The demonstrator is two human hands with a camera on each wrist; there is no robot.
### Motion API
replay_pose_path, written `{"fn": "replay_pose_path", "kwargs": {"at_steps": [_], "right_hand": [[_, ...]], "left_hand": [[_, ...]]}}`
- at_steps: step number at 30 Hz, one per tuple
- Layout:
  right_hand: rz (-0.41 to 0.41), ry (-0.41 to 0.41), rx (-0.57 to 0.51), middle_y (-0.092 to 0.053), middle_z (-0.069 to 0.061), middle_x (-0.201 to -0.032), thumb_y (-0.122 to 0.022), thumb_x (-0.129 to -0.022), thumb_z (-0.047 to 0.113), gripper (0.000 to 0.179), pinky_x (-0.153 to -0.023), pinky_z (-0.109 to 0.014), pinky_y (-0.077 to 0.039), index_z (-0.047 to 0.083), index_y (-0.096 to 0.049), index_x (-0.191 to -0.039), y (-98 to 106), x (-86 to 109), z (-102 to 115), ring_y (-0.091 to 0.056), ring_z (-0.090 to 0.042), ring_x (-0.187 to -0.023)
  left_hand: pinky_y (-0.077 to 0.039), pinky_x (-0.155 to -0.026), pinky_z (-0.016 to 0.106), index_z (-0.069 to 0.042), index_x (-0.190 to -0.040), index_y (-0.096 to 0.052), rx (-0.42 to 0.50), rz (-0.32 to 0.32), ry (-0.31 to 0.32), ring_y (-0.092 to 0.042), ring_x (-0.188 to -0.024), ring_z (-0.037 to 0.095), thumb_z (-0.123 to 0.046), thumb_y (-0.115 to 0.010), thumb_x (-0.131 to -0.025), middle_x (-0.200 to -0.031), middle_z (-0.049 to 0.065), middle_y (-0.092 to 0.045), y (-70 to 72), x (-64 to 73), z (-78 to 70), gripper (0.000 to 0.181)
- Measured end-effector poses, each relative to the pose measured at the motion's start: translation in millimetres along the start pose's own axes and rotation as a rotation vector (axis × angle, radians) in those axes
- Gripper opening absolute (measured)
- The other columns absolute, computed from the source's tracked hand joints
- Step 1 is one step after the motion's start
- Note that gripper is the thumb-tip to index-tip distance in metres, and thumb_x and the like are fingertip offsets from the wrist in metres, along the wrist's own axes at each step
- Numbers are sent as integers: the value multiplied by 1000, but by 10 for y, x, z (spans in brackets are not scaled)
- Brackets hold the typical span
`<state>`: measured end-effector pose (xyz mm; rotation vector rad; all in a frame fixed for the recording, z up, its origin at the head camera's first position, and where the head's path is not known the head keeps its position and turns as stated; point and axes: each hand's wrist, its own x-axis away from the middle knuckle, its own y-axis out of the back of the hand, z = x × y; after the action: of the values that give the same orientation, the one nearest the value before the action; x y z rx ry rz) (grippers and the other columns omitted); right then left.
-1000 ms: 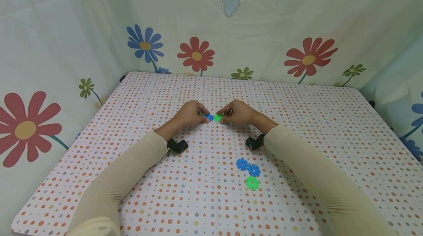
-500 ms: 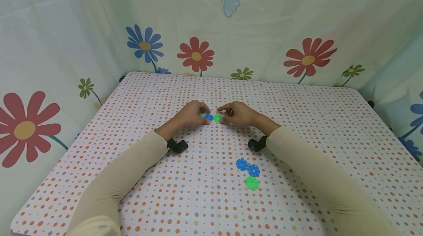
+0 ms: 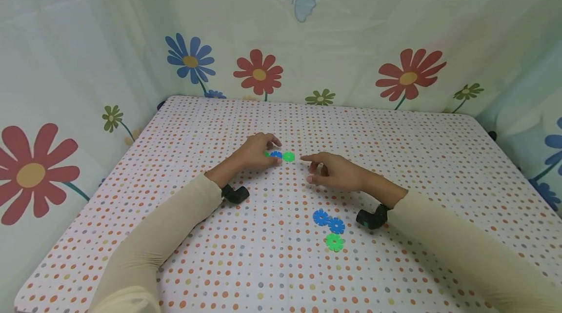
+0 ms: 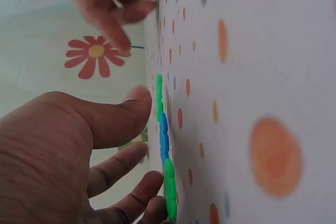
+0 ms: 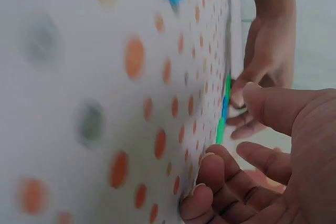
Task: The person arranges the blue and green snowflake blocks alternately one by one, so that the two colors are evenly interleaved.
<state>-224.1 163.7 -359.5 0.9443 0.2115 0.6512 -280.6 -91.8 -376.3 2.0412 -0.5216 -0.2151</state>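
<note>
A row of flower-shaped plastic discs lies flat on the table: a green disc (image 3: 288,157) at the right end, a blue disc (image 3: 276,155) in the middle, and another green disc (image 4: 170,190) at the left end. My left hand (image 3: 256,151) is over the left part of this row, thumb and fingers spread apart, partly covering the left green disc in the head view. To the right of the row, my right hand (image 3: 340,171) is apart from the discs, its index finger extended toward them and nothing in its grasp.
Nearer the front, two blue discs (image 3: 328,221) touch each other, with a green disc (image 3: 334,242) just below. A dotted cloth (image 3: 210,264) covers the table. A floral curtain (image 3: 351,35) hangs behind the far edge. Dark wrist cameras (image 3: 372,217) protrude below both wrists.
My right hand has let go of the right green disc and moved right and toward the front. My left thumb and fingers have spread apart at the row. The discs stay in place.
</note>
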Motion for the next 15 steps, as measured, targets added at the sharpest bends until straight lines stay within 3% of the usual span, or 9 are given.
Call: {"fn": "replay_pose_path", "kwargs": {"at_steps": [6, 15], "right_hand": [[20, 51, 19, -60, -4, -106, -72, -91, 25, 46, -64, -23, -46, 9, -59, -133, -116, 364, 146, -52, -9, -72], [46, -29, 134, -55, 6, -103, -79, -83, 35, 41, -67, -22, -43, 20, -64, -119, -225, 651, 284, -50, -9, -76]], "left_hand": [[-44, -104, 45, -18, -128, -60, 27, 3, -44, -53, -123, 28, -36, -70, -91, -129, 11, -57, -19, -21, -29, 42], [-42, -101, 43, -18, -130, -59, -119, 17, -41, -52, -115, 26, -42, -69, -91, -124, 10, -56, -42, -29, -136, 47]]}}
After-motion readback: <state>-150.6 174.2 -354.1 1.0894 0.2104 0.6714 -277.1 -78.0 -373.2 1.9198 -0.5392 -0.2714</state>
